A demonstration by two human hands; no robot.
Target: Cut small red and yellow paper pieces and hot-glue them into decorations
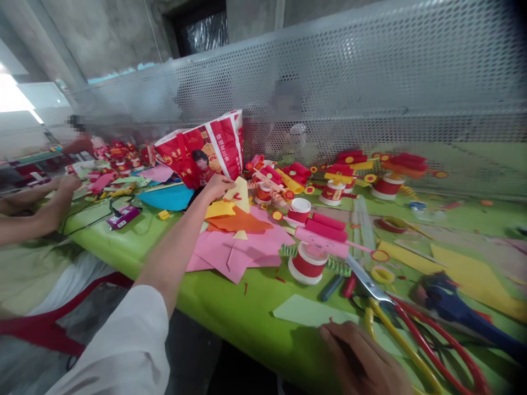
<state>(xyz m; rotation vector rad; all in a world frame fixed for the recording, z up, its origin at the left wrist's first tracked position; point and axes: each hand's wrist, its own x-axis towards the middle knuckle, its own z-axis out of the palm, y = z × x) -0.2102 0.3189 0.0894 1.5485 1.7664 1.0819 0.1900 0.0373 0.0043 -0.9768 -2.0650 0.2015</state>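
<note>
Stretched far across the table, my left hand (218, 187) has its fingers closed on the edge of a pale yellow paper piece (242, 196) with small red bits on it. Under that lie orange paper (242, 220) and pink paper sheets (230, 260). My right hand (364, 356) is low at the front, its fingers curled together over a pale green paper strip (308, 311). A tiny red scrap (331, 320) shows at its fingertips; whether it is pinched there I cannot make out. Beside that hand lie large scissors (395, 307) with red and yellow handles.
A pink paper figure on a red-and-white cup (308, 263) stands mid-table. Similar cup figures (332, 192) line the metal mesh partition (370, 99). A red bag (206, 148), a purple box with cables (123, 218) and a dark blue tool (457, 307) lie about. Another person's hands (68, 184) work at left.
</note>
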